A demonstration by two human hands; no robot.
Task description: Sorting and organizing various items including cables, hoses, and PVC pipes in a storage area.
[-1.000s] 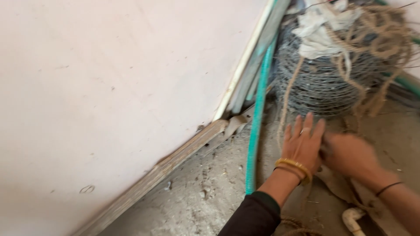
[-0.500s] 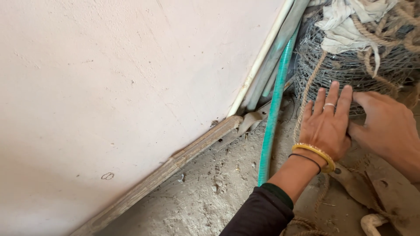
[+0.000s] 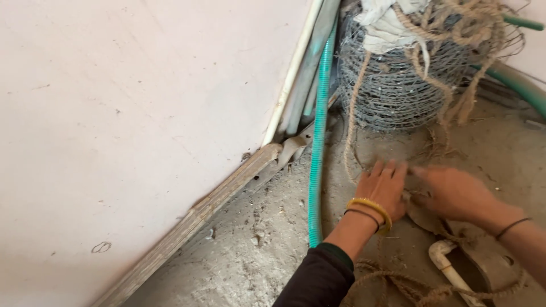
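Observation:
My left hand (image 3: 384, 190), with a gold bangle and a thin dark band at the wrist, lies palm down on the dusty floor with its fingers stretched out. My right hand (image 3: 455, 193) is blurred and sits just to its right, fingertips close to the left hand. It rests over a flat, dust-covered brown piece (image 3: 424, 216), and I cannot tell whether it grips it. A roll of grey wire mesh (image 3: 392, 91) stands a short way beyond both hands. It is draped with frayed rope (image 3: 438, 62) and white cloth (image 3: 387, 31).
A green ribbed hose (image 3: 317, 153) runs along the floor left of my left hand and up the pink wall (image 3: 142, 113). A worn board (image 3: 187, 222) lines the wall's base. A white pipe elbow (image 3: 446, 264) and coiled rope (image 3: 398, 281) lie near my right forearm.
Both hands have come back from the foot of the mesh roll and now lie lower on the floor. The right hand is moving and blurred.

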